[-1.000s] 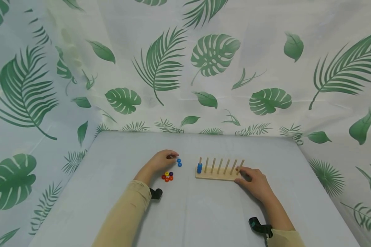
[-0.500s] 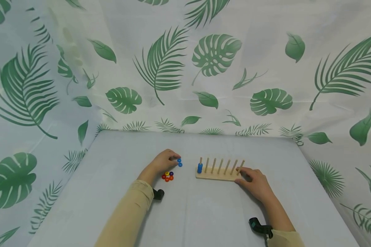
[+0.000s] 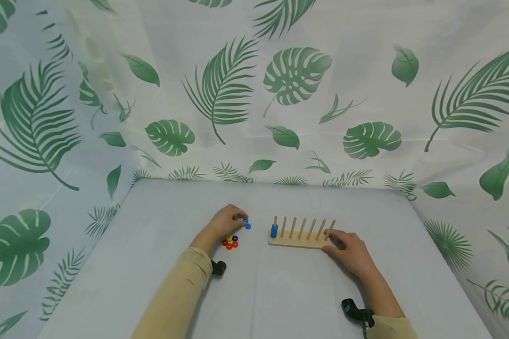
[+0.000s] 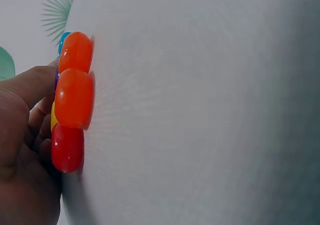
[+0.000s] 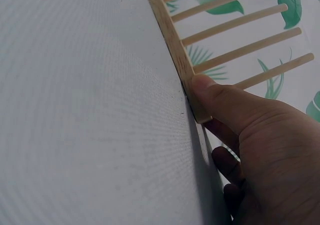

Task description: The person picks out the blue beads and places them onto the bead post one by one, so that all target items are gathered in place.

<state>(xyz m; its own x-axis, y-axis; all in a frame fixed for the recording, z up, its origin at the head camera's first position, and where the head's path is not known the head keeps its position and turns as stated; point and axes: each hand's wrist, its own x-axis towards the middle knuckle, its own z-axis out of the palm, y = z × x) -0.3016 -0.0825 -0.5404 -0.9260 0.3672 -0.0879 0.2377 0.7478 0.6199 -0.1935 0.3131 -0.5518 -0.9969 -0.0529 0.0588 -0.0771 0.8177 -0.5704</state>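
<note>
My left hand (image 3: pixel 225 222) has its thumb and forefinger at the farther of two blue beads (image 3: pixel 245 220) and pinches it at the table top. The other blue bead (image 3: pixel 248 226) lies just in front of it. My right hand (image 3: pixel 351 249) grips the right end of a wooden peg board (image 3: pixel 299 241), thumb on its near edge. Several upright pegs stand on the board. Blue beads (image 3: pixel 274 230) are stacked on its leftmost peg. In the left wrist view, orange beads (image 4: pixel 75 99) and a red bead (image 4: pixel 68 147) hide the fingertips.
A small cluster of red, orange, yellow and purple beads (image 3: pixel 229 242) lies nearer me, below the left hand. White cloth covers the table (image 3: pixel 288 292). Leaf-printed curtains (image 3: pixel 237 155) rise along its back and sides.
My left hand has moved slightly right, and its fingertips have come onto the farther blue bead. The right hand and the peg board stay in place.
</note>
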